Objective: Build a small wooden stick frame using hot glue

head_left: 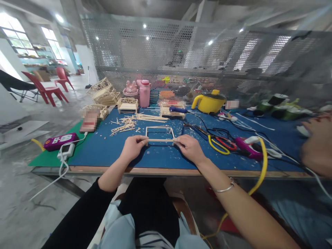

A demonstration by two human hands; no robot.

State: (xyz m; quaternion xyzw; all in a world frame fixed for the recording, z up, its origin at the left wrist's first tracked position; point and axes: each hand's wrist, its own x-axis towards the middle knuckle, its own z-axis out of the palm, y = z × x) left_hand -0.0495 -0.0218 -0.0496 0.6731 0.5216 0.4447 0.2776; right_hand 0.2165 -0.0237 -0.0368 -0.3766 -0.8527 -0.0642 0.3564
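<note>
A small frame of thin wooden sticks (146,132) stands on the blue work mat (98,148), close to the table's front edge. Across its front runs a pale wooden stick (160,140), perhaps doubled. My left hand (132,148) pinches the left end of this stick between thumb and fingers. At the opposite end, my right hand (190,148) grips it the same way. My fingertips hide both front corners, so I cannot tell whether the stick is fixed there. Loose short sticks (126,125) lie in a pile beyond my left hand, with longer sticks (153,118) behind the frame.
A blue-handled glue gun (178,110) rests on a stick-built piece (166,111). Scissors with yellow handles (219,147) and cables lie to the right, near a purple power strip (249,148). Behind stands a yellow pot (210,103). Another person's hand (319,141) is at far right.
</note>
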